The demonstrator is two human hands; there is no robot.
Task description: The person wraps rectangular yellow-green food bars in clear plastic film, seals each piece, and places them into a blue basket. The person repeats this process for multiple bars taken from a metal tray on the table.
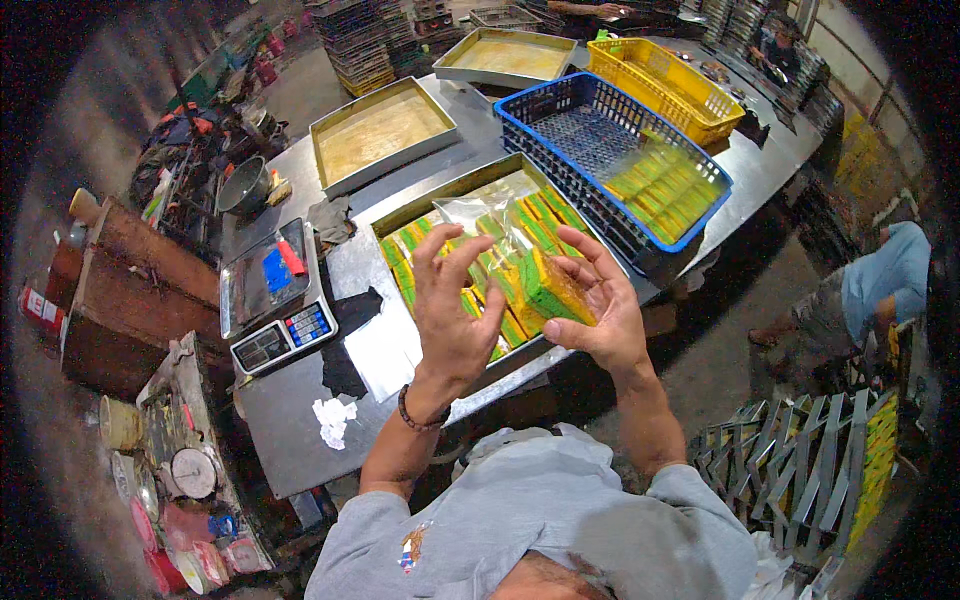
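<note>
Above the tray [450, 194], cake [549, 286] pinched in right hand [612, 312], left hand [450, 318] spread beside it

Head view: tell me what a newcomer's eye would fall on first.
First, the thick green-and-yellow layered block in the person's right hand, held over a rectangular metal tray packed with similar pieces. Then the large blue plastic crate beyond the tray to the right, with more pieces at its near right end. At left sits a white electronic scale.
</note>
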